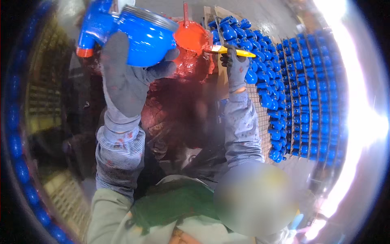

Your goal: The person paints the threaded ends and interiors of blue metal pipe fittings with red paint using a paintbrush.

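My gloved left hand (124, 83) is closed around a glossy blue water meter body (146, 40), raised at the upper left. A threaded metal rim runs round its top, and a pipe stub with a red end points left. To its right, my gloved right hand (237, 67) grips a paintbrush (243, 53) by its yellow handle. The bristle end points left, at the edge of a round container of red paint (193, 37), close to the meter body. Whether the bristles touch the paint or the container's edge, I cannot tell.
Many blue meter bodies (264, 67) lie in rows on a wire mesh (260, 97) at the right, with stacked racks (310, 97) of more beyond. Red paint coats the surface (195, 63) around the container. A slatted crate (67, 199) shows at the lower left.
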Available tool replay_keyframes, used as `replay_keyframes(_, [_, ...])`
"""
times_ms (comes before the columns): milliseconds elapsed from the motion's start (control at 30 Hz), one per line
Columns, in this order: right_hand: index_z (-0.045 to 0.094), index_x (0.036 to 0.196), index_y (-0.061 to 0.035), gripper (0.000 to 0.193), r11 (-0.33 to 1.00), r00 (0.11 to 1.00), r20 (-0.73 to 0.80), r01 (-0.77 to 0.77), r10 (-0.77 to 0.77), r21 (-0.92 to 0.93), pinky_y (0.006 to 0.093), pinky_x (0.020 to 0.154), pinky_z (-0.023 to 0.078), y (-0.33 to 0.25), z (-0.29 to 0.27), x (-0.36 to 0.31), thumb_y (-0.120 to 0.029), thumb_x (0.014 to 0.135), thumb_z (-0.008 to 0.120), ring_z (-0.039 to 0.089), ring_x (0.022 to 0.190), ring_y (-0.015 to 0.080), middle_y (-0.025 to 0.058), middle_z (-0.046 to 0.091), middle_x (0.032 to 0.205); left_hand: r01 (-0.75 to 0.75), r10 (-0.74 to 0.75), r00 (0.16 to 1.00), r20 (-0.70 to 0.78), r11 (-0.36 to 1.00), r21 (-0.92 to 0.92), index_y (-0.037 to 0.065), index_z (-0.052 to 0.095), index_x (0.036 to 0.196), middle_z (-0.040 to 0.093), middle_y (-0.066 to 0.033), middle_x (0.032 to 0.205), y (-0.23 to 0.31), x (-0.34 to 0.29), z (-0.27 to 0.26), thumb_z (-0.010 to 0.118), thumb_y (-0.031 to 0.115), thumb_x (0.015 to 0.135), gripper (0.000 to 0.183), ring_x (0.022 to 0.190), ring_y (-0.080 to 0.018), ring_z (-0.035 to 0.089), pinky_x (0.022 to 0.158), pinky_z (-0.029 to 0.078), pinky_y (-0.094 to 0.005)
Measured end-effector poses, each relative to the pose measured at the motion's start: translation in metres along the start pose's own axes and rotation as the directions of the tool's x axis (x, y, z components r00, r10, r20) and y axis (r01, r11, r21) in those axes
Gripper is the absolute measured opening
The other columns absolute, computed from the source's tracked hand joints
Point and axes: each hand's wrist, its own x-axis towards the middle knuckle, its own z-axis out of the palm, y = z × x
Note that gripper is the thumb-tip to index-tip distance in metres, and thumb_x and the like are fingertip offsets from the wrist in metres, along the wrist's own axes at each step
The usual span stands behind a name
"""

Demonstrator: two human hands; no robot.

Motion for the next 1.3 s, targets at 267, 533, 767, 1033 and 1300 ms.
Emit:
replay_keyframes(267, [0.053,0.119,-0.0029,0.042,0.842,0.994,0.094,-0.092,0.050,0.532,0.0318,0.068,0.054,-0.068,0.009,-0.039,-0.038,0.096,0.048,0.065,0.081,0.0228,0.0121,0.061,0.102,-0.451,0.320,0.893,0.317,0.603,0.658,0.008,0.037,0.134,0.049,-0.0159,0.125,-0.041,-0.012,0.028,0.077,0.009,0.073,0.073,0.108,-0.0267,0.057,0.088,0.051,-0.0377])
replay_keyframes(533, [0.054,0.097,-0.0053,0.027,0.790,0.959,-0.001,0.234,-0.283,0.567,0.0337,0.059,0.057,-0.132,-0.013,-0.085,-0.032,0.091,0.057,0.060,0.084,0.0256,0.0167,0.057,0.102,0.162,-0.162,0.987,-0.014,0.987,0.011,0.004,0.055,0.122,0.048,-0.0223,0.130,-0.070,-0.025,0.035,0.072,0.015,0.075,0.051,0.122,-0.0385,0.047,0.098,0.042,-0.0465])
replay_keyframes(767, [0.055,0.088,-0.0042,0.027,0.838,0.883,-0.141,0.469,-0.447,0.281,0.0340,0.060,0.054,-0.143,-0.015,-0.102,-0.031,0.088,0.057,0.060,0.077,0.0244,0.0176,0.059,0.094,-0.574,0.219,0.818,0.531,0.363,0.734,0.011,0.065,0.112,0.043,-0.0220,0.136,-0.068,-0.031,0.031,0.072,0.022,0.067,0.047,0.124,-0.0393,0.044,0.102,0.037,-0.0490])
replay_keyframes(1033, [0.058,0.089,-0.0009,0.030,0.829,0.860,-0.143,0.510,-0.490,0.229,0.0363,0.068,0.050,-0.143,-0.012,-0.101,-0.030,0.087,0.054,0.060,0.073,0.0241,0.0183,0.062,0.083,-0.445,0.041,0.891,0.453,0.279,0.851,0.011,0.063,0.112,0.046,-0.0206,0.132,-0.057,-0.031,0.031,0.074,0.023,0.065,0.050,0.120,-0.0380,0.047,0.100,0.040,-0.0480])
replay_keyframes(1300, [0.056,0.087,0.0000,0.017,0.893,0.912,-0.227,0.390,-0.342,0.223,0.0351,0.063,0.051,-0.145,-0.006,-0.101,-0.016,0.082,0.059,0.061,0.067,0.0235,0.0170,0.063,0.078,-0.301,0.234,0.953,0.191,0.679,0.669,0.007,0.052,0.122,0.050,-0.0191,0.126,-0.083,-0.015,0.037,0.079,0.020,0.068,0.062,0.116,-0.0320,0.050,0.096,0.043,-0.0433])
